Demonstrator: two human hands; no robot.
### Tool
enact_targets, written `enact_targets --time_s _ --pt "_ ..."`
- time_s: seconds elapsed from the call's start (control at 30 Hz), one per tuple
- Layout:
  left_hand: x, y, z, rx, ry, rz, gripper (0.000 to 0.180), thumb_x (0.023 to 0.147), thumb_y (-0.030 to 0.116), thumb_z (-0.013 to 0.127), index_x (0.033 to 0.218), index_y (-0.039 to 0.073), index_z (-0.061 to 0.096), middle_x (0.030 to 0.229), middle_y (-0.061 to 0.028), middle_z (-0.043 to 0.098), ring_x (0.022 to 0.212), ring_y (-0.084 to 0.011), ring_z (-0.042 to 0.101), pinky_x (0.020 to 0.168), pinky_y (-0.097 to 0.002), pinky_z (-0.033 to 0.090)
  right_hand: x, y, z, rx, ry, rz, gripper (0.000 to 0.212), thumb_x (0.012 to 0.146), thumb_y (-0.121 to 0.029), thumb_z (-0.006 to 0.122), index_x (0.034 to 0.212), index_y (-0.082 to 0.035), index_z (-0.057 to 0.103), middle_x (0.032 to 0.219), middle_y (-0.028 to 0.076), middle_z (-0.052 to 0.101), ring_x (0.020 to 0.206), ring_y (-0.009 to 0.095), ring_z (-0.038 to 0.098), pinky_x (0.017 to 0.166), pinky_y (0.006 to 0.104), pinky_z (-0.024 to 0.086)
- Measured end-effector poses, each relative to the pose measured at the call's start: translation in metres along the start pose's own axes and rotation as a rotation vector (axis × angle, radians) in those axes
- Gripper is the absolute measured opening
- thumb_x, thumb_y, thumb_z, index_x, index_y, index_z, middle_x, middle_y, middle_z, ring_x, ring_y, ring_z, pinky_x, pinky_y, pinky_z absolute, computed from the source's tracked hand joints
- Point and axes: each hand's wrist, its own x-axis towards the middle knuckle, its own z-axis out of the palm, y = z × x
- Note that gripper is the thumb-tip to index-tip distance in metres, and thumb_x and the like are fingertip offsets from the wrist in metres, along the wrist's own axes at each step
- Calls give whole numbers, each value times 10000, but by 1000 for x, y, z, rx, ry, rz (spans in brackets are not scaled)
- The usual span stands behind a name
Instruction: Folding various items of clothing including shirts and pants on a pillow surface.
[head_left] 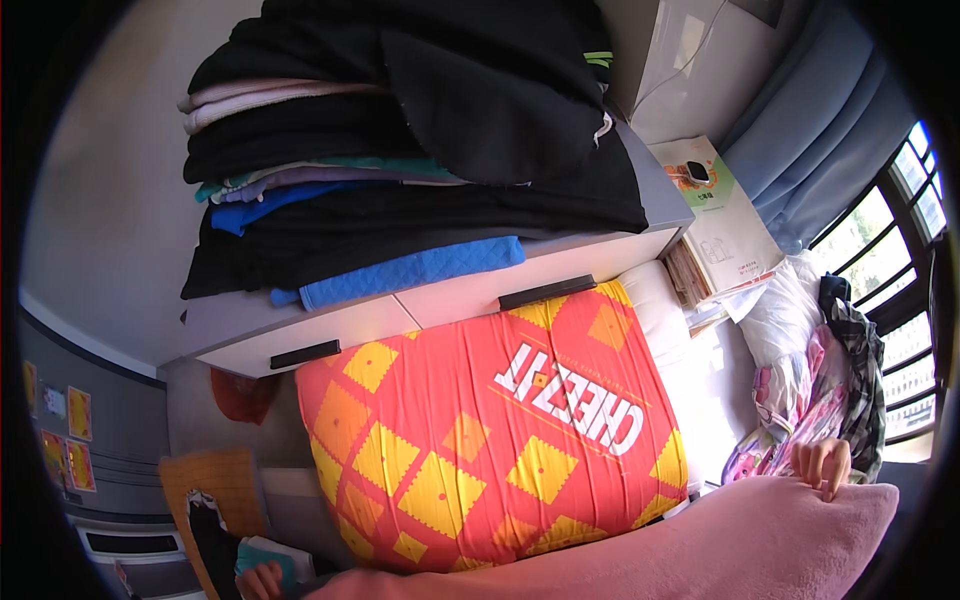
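Observation:
A pink plush cloth stretches across the lower edge, its left part cut off by the frame. My right hand pinches its upper edge near the right corner. At the bottom left, my left hand has curled fingers beside a teal and white cloth and close to the pink cloth's left end. What it grips is hidden. Beyond the pink cloth lies a rounded bundle in a red cover with yellow and orange squares.
A low cabinet with black handles carries a tall stack of folded dark clothes and a blue quilted cloth. To the right are a box with a watch, crumpled bedding, a blue curtain and a barred window.

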Motion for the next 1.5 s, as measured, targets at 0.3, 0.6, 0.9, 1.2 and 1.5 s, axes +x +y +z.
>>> enact_targets --time_s 0.3,0.6,0.9,1.2,1.5 --pt "74 -59 142 336 -819 -421 943 923 694 594 1600 113 290 1635 -170 315 1399 -288 428 1154 -521 334 61 97 -25 -704 458 595 799 950 -619 626 1534 -115 413 1505 202 468 1336 321 516 1073 501 448" --pt "-2 -91 131 712 -309 -525 857 983 616 547 1596 84 272 1612 -151 341 1408 -288 423 1164 -461 337 54 215 -104 -479 1207 858 765 997 -508 614 1561 -63 349 1559 165 432 1388 282 473 1131 461 400" --pt "-19 -111 114 646 -79 -579 799 1005 568 544 1585 78 297 1586 -135 376 1386 -276 443 1151 -437 350 35 196 -78 -445 1219 860 747 1013 -521 569 1556 -52 359 1554 158 441 1392 267 469 1139 441 386" --pt "-14 -118 102 420 -55 -556 740 1027 519 540 1574 71 321 1560 -119 411 1364 -263 463 1139 -414 363 63 219 -100 -473 1193 858 734 1028 -534 523 1550 -42 368 1549 151 450 1396 251 464 1147 421 373" --pt "35 -124 99 -245 -30 -581 683 1049 471 537 1563 65 345 1534 -104 446 1342 -250 483 1127 -390 376 52 221 -101 -454 1194 851 726 1043 -547 478 1545 -32 378 1543 143 460 1400 236 459 1155 400 360"
